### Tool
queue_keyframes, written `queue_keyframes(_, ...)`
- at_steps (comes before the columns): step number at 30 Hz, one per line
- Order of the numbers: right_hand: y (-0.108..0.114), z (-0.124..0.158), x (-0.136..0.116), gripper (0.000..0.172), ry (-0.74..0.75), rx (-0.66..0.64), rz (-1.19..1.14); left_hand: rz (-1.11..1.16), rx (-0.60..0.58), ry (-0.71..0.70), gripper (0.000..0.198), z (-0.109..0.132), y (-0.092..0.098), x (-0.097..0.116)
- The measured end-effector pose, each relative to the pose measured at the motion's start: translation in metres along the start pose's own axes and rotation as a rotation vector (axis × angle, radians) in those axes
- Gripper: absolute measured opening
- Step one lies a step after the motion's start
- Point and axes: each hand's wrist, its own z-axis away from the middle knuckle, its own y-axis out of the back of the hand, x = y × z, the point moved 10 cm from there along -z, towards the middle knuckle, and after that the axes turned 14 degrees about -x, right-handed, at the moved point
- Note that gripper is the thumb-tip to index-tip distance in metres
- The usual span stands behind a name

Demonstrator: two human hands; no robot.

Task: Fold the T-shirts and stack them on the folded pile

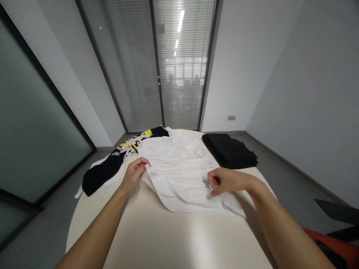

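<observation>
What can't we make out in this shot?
All in the head view:
- Right hand: its grip on the white garment, if any; curled fingers hide the contact.
- White garment's underside: hidden beneath its top surface.
- Lettering on the patterned garment: too small.
- Orange object: cut off by the right edge.
- Area behind the blinds: blurred through slats.

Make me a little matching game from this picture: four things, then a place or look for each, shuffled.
Things:
1. White garment
2. Stack of dark cloth
3. Patterned garment
4. Table

Places and looks:
A. Along the left side, showing black and yellow
B. Pale, with a curved edge
C. Spread in the middle, an edge pinched in the left hand's grip
D. Neatly piled on the right side

Right pairs: 1-C, 2-D, 3-A, 4-B
</observation>
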Motion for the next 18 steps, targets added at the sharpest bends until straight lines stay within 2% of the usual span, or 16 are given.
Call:
queue_keyframes(6, -0.035, -0.020, -0.038, 0.046, 0.008, -0.102, 0.114, -0.020, 0.031, 0.005, 0.019, 0.001, 0.005, -0.003)
queue_keyframes(11, -0.044, -0.030, -0.056, 0.045, 0.042, -0.059, 0.221, -0.024, 0.031, -0.009, 0.020, 0.001, 0.006, -0.004)
queue_keyframes(13, -0.046, -0.033, -0.061, 0.040, 0.074, -0.037, 0.259, -0.029, 0.033, -0.012, 0.019, 0.002, 0.006, -0.002)
queue_keyframes(18, -0.055, -0.037, -0.071, 0.013, 0.141, -0.056, 0.304, -0.033, 0.027, -0.033, 0.018, 0.001, 0.005, 0.003)
